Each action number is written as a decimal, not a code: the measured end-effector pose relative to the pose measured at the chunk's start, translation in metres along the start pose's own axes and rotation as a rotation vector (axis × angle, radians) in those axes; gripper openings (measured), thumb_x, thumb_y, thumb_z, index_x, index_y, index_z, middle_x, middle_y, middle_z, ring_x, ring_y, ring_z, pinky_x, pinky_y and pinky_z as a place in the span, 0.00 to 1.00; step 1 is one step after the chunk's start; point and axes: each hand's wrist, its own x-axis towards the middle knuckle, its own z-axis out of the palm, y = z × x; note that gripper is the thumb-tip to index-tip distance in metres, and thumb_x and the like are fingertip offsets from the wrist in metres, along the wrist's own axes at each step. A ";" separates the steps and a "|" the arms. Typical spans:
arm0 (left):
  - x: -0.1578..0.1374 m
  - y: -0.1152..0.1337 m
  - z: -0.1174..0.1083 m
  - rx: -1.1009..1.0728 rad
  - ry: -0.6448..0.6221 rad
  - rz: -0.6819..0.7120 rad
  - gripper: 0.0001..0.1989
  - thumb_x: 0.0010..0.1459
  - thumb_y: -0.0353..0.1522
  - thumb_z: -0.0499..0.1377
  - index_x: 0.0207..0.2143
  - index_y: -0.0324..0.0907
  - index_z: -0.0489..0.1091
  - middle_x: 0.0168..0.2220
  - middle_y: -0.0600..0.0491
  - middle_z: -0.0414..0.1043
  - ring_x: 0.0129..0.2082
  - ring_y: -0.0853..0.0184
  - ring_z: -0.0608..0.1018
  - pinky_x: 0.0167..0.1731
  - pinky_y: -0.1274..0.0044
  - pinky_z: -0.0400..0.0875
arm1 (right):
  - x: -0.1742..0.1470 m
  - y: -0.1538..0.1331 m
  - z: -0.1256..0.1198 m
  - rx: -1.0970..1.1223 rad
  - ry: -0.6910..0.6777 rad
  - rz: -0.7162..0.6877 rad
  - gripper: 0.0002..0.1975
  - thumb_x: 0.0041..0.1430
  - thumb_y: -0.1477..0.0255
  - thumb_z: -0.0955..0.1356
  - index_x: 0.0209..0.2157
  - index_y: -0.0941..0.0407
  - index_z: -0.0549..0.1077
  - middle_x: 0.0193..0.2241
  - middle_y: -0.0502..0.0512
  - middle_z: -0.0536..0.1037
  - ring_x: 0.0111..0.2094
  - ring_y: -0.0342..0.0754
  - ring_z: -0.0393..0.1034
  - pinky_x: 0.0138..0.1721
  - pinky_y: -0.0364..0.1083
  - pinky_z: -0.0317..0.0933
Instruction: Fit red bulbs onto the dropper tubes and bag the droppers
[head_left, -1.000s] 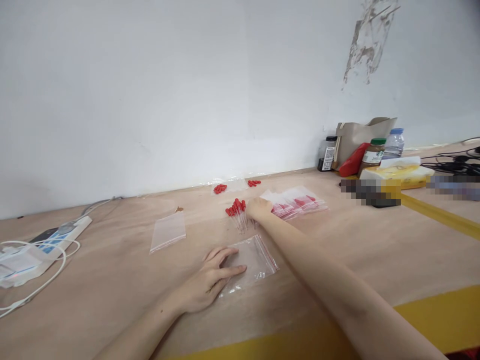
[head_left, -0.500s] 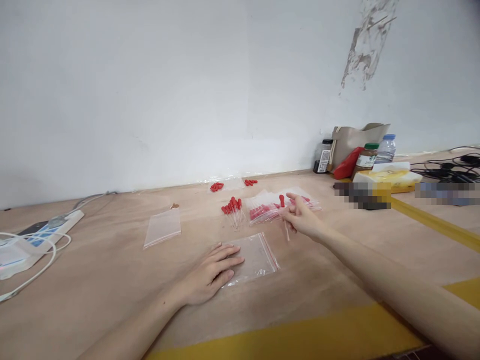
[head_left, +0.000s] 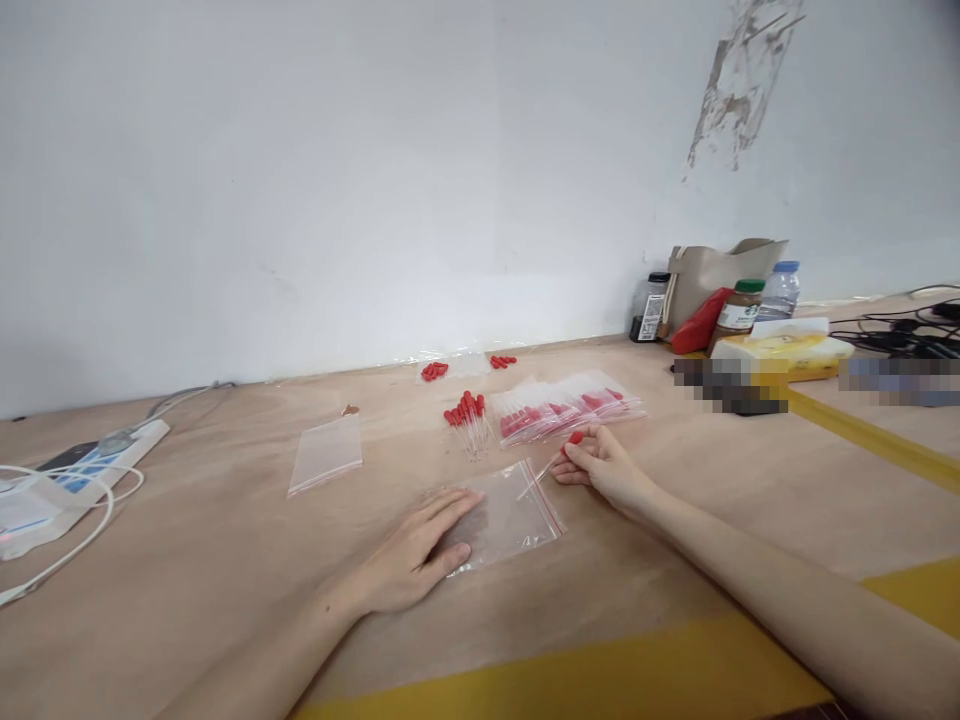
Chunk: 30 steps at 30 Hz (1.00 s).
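My left hand (head_left: 420, 550) lies flat on a clear zip bag (head_left: 502, 520), fingers stretched and thumb apart, at the bag's left side. Between the fingertips of my right hand (head_left: 600, 468) is a dropper (head_left: 574, 442) with a red rubber bulb. Its thin clear tube points down and left, and the tip is over the bag's red-striped zip edge; I cannot tell whether it is inside. Behind the bag lies a bunch of red-bulbed droppers (head_left: 469, 415). Just beyond my right hand is an overlapping row of filled zip bags (head_left: 570, 405) with droppers in them.
A stack of flat zip bags (head_left: 327, 455) lies to the left. Loose red bulbs (head_left: 434, 371) rest near the wall. A white power strip (head_left: 97, 485) with cables is at far left. Bottles, a jar (head_left: 739, 312) and a tissue pack (head_left: 780, 357) stand at back right.
My right hand has come toward me from the filled bags, and the dropper has swung from upright to slanting over the zip bag's edge. My left hand stays on the bag.
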 end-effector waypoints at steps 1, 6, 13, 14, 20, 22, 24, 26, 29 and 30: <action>0.000 -0.001 0.000 0.004 0.000 0.006 0.24 0.61 0.38 0.47 0.59 0.47 0.47 0.58 0.52 0.52 0.57 0.62 0.56 0.55 0.66 0.52 | 0.000 -0.003 -0.005 -0.027 -0.074 0.038 0.19 0.44 0.67 0.70 0.32 0.54 0.54 0.21 0.46 0.72 0.24 0.42 0.70 0.30 0.45 0.66; -0.001 -0.003 0.001 0.007 -0.021 0.008 0.26 0.60 0.38 0.48 0.59 0.48 0.45 0.59 0.52 0.50 0.58 0.61 0.54 0.55 0.66 0.51 | 0.000 -0.019 -0.029 -0.303 -0.442 0.041 0.17 0.41 0.67 0.72 0.28 0.58 0.62 0.21 0.48 0.71 0.22 0.39 0.66 0.26 0.41 0.59; 0.003 -0.003 0.002 -0.006 -0.020 0.047 0.26 0.59 0.39 0.49 0.59 0.47 0.47 0.59 0.51 0.52 0.58 0.61 0.55 0.56 0.65 0.50 | -0.007 -0.024 -0.019 -0.604 -0.505 -0.121 0.14 0.40 0.65 0.71 0.25 0.59 0.66 0.16 0.43 0.64 0.18 0.36 0.54 0.19 0.38 0.47; 0.004 -0.003 0.002 -0.003 -0.021 0.053 0.26 0.59 0.39 0.49 0.59 0.47 0.47 0.59 0.51 0.52 0.58 0.62 0.55 0.56 0.65 0.50 | -0.008 -0.022 -0.016 -0.624 -0.489 -0.148 0.14 0.41 0.65 0.71 0.25 0.59 0.66 0.15 0.43 0.63 0.17 0.36 0.53 0.18 0.38 0.47; 0.007 -0.001 0.003 -0.002 -0.010 0.086 0.26 0.59 0.38 0.50 0.58 0.46 0.48 0.58 0.51 0.54 0.57 0.62 0.56 0.55 0.66 0.52 | -0.010 -0.013 -0.002 -0.700 -0.437 -0.258 0.13 0.40 0.65 0.71 0.23 0.59 0.68 0.17 0.45 0.64 0.18 0.36 0.53 0.19 0.38 0.47; 0.007 0.000 0.003 -0.002 -0.009 0.093 0.26 0.59 0.38 0.50 0.58 0.46 0.48 0.58 0.51 0.54 0.57 0.63 0.56 0.56 0.67 0.51 | -0.011 -0.011 -0.001 -0.693 -0.483 -0.248 0.13 0.39 0.64 0.71 0.21 0.59 0.66 0.17 0.46 0.65 0.19 0.36 0.55 0.19 0.38 0.48; 0.007 0.000 0.003 0.000 -0.010 0.102 0.26 0.59 0.38 0.50 0.58 0.46 0.48 0.57 0.51 0.55 0.57 0.63 0.57 0.56 0.67 0.50 | -0.012 -0.010 -0.001 -0.677 -0.529 -0.258 0.14 0.39 0.64 0.71 0.20 0.59 0.66 0.19 0.46 0.66 0.19 0.36 0.55 0.20 0.38 0.50; 0.008 0.000 0.003 0.001 -0.010 0.108 0.26 0.59 0.38 0.50 0.59 0.46 0.48 0.57 0.51 0.55 0.57 0.63 0.57 0.56 0.66 0.50 | -0.013 -0.009 -0.002 -0.645 -0.580 -0.244 0.14 0.41 0.65 0.71 0.21 0.59 0.66 0.17 0.45 0.65 0.19 0.36 0.55 0.19 0.38 0.49; 0.008 -0.001 0.002 0.004 -0.016 0.103 0.26 0.59 0.38 0.50 0.59 0.46 0.48 0.57 0.51 0.55 0.57 0.63 0.57 0.56 0.66 0.51 | -0.013 -0.007 -0.002 -0.578 -0.612 -0.193 0.13 0.43 0.65 0.71 0.25 0.59 0.66 0.15 0.43 0.63 0.17 0.36 0.54 0.18 0.37 0.48; 0.008 -0.001 0.002 0.005 -0.017 0.100 0.26 0.59 0.38 0.50 0.59 0.46 0.48 0.57 0.50 0.55 0.57 0.62 0.57 0.55 0.66 0.51 | -0.012 -0.006 -0.001 -0.552 -0.604 -0.187 0.13 0.43 0.66 0.71 0.26 0.59 0.65 0.16 0.43 0.64 0.17 0.36 0.55 0.19 0.37 0.49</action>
